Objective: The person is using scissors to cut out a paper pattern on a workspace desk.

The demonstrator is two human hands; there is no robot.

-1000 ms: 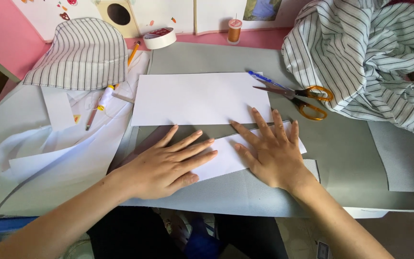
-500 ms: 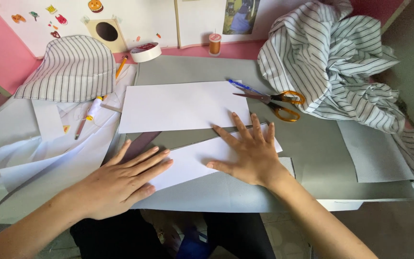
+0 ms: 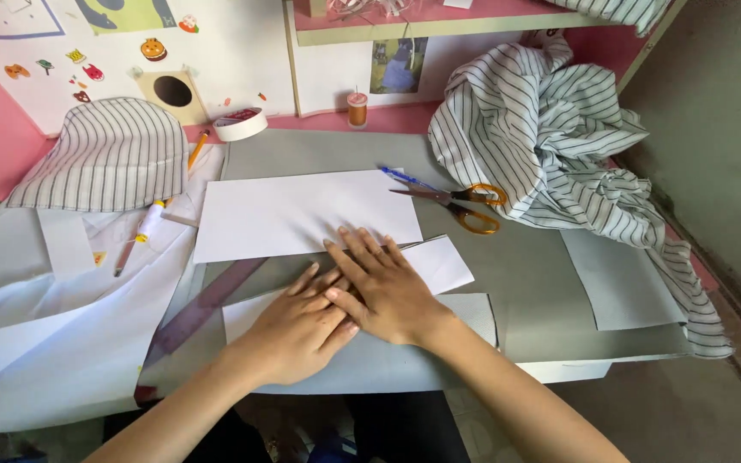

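My left hand (image 3: 298,330) lies flat, palm down, fingers straight, pressing a white paper sheet (image 3: 439,261) against the bench (image 3: 525,257). My right hand (image 3: 383,291) lies flat too, fingers spread; its thumb side overlaps my left fingertips. Neither hand grips anything, both just press.

The folded white paper sheet sits near the front middle of the grey bench, its right corner poking out past my right hand. A second white sheet (image 3: 465,317) lies under it, closer to me. A dark translucent plastic ruler (image 3: 203,309) runs slantwise just left of my left hand.

Beyond my fingers is a large white rectangular paper (image 3: 302,214), flat. Right of that, orange-handled scissors (image 3: 465,206), blades apart, touching a blue pen (image 3: 405,178). A crumpled striped white-and-dark fabric (image 3: 551,146) is heaped at far right. At left, white cloth (image 3: 53,326) with a white marker (image 3: 149,225) on it, and a striped fabric piece (image 3: 105,154) behind. Far edge: tape roll (image 3: 240,124), orange thread spool (image 3: 357,108).
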